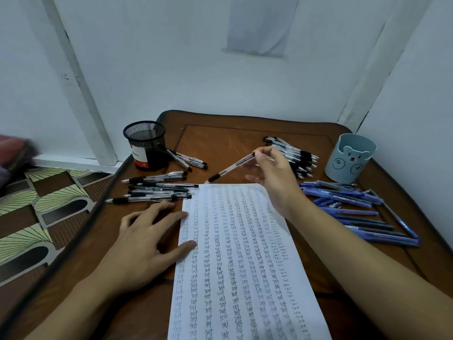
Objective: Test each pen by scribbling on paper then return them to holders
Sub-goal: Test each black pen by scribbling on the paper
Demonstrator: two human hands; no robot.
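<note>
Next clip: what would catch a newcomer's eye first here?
The sheet of paper packed with columns of the word "test" fills the centre of the table. Above its top edge the right hand pinches a clear pen, while the left hand rests on the paper's left edge.

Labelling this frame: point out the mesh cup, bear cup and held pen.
mesh cup (147, 137), head view, mesh wall
bear cup (348, 165), head view, front wall
held pen (235, 165), head view, clear barrel

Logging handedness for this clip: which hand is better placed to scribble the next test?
The right hand: it pinches a pen whose tip hangs near the top edge of the paper. The left hand lies flat, fingers on the sheet's left edge, holding no pen.
</note>
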